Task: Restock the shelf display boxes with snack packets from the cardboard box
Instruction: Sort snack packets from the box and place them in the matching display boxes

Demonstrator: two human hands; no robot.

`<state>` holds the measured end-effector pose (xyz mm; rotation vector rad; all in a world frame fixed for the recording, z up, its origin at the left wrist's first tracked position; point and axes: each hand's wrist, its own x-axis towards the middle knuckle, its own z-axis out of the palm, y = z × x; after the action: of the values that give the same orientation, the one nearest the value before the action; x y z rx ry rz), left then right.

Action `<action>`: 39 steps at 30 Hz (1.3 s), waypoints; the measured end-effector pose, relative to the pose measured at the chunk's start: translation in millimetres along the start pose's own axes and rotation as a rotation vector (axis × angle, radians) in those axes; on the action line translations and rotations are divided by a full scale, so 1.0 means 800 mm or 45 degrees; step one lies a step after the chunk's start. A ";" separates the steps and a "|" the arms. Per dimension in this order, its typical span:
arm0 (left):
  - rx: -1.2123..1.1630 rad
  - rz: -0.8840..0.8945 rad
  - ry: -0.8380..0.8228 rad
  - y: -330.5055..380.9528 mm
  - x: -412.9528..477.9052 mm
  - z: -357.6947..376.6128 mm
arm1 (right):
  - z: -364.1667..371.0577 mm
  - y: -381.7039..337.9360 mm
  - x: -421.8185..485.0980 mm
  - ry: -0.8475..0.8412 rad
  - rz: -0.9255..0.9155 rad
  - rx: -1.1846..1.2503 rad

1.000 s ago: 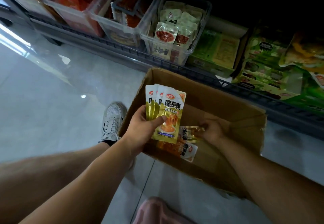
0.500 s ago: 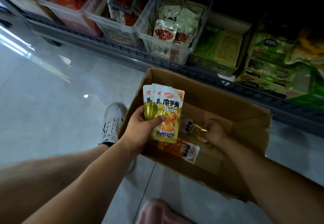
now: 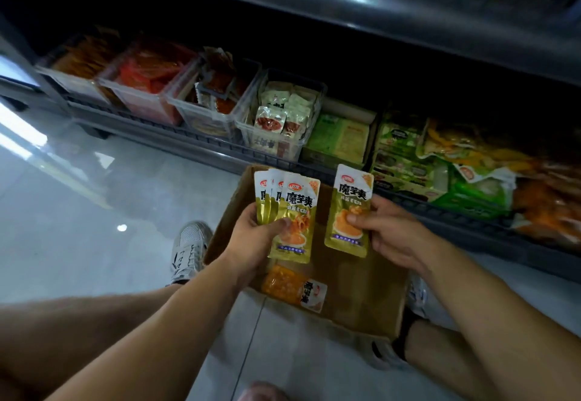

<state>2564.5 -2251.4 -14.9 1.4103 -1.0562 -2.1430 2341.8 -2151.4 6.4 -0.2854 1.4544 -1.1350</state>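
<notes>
Upper left to centre: clear display boxes [image 3: 204, 119] sit in a row on the bottom shelf [image 3: 151, 128], w/ red, orange & pale snacks inside. Centre left, our left grip [image 3: 251, 237] is clamped on a fan of yellow packets [image 3: 297, 212] (three or four, we can't count exactly), upright above the cardboard box [image 3: 371, 300] on the floor [image 3: 78, 212]. A loose packet [image 3: 295, 289] lies flat in that box, lower centre. Just right of the fan, our right grip [image 3: 390, 231] pinches a single packet [image 3: 350, 199], thumb on its front. Upper right: green cartons [image 3: 341, 136] on the shelf.

Box [image 3: 371, 300] before shelf [image 3: 220, 149]; apparently one packet [image 3: 294, 287] inside.
</notes>
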 end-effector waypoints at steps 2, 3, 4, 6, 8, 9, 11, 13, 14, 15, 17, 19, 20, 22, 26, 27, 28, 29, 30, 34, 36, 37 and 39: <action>-0.043 0.009 -0.075 0.011 -0.014 0.021 | 0.010 -0.014 -0.024 -0.016 -0.068 -0.063; -0.063 0.014 -0.111 0.017 -0.021 0.031 | 0.016 -0.019 -0.036 0.005 -0.095 -0.138; -0.080 0.018 -0.148 0.023 -0.027 0.041 | 0.020 -0.023 -0.047 0.042 -0.130 -0.245; -0.107 0.028 -0.230 0.035 -0.041 0.061 | 0.024 -0.030 -0.068 0.183 -0.224 -0.531; -0.099 0.062 -0.292 0.049 -0.056 0.078 | 0.022 -0.037 -0.087 0.311 -0.291 -0.649; -0.090 0.079 -0.309 0.055 -0.065 0.087 | 0.021 -0.040 -0.096 0.321 -0.305 -0.588; -0.059 0.120 -0.336 0.065 -0.080 0.106 | 0.018 -0.047 -0.113 0.255 -0.318 -0.427; -0.012 0.176 -0.365 0.074 -0.094 0.129 | 0.015 -0.057 -0.128 0.244 -0.360 -0.328; 0.014 0.208 -0.374 0.077 -0.100 0.141 | 0.013 -0.063 -0.135 0.247 -0.395 -0.257; 0.045 0.246 -0.375 0.082 -0.107 0.154 | 0.011 -0.070 -0.142 0.240 -0.428 -0.180; 0.126 0.352 -0.359 0.093 -0.121 0.179 | 0.004 -0.086 -0.154 0.214 -0.494 -0.112; 0.201 0.465 -0.343 0.108 -0.129 0.206 | -0.005 -0.106 -0.167 0.219 -0.578 -0.110; 0.244 0.510 -0.336 0.116 -0.132 0.220 | -0.013 -0.116 -0.172 0.238 -0.617 -0.104; 0.315 0.574 -0.340 0.134 -0.138 0.250 | -0.028 -0.137 -0.182 0.292 -0.672 -0.092; 0.501 0.662 -0.438 0.172 -0.139 0.297 | -0.063 -0.176 -0.201 0.401 -0.792 -0.182; 0.545 0.677 -0.469 0.183 -0.138 0.304 | -0.070 -0.185 -0.205 0.424 -0.824 -0.207; 0.592 0.702 -0.486 0.195 -0.137 0.310 | -0.075 -0.195 -0.209 0.441 -0.859 -0.229; 0.649 0.745 -0.480 0.208 -0.135 0.316 | -0.079 -0.206 -0.213 0.461 -0.895 -0.250; 0.707 0.793 -0.474 0.221 -0.133 0.321 | -0.082 -0.217 -0.215 0.492 -0.935 -0.277; 0.856 1.036 -0.396 0.280 -0.126 0.342 | -0.085 -0.273 -0.214 0.587 -1.100 -0.387; 0.887 1.151 -0.341 0.308 -0.126 0.352 | -0.083 -0.304 -0.210 0.649 -1.190 -0.461; 0.878 1.208 -0.323 0.320 -0.125 0.355 | -0.083 -0.319 -0.205 0.684 -1.237 -0.500; 0.914 1.338 -0.257 0.340 -0.125 0.362 | -0.083 -0.343 -0.195 0.752 -1.329 -0.596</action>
<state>2322.2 -2252.2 315.0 0.5428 -2.1479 -1.1575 2208.0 -2141.2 299.9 -1.2213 2.1811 -1.7704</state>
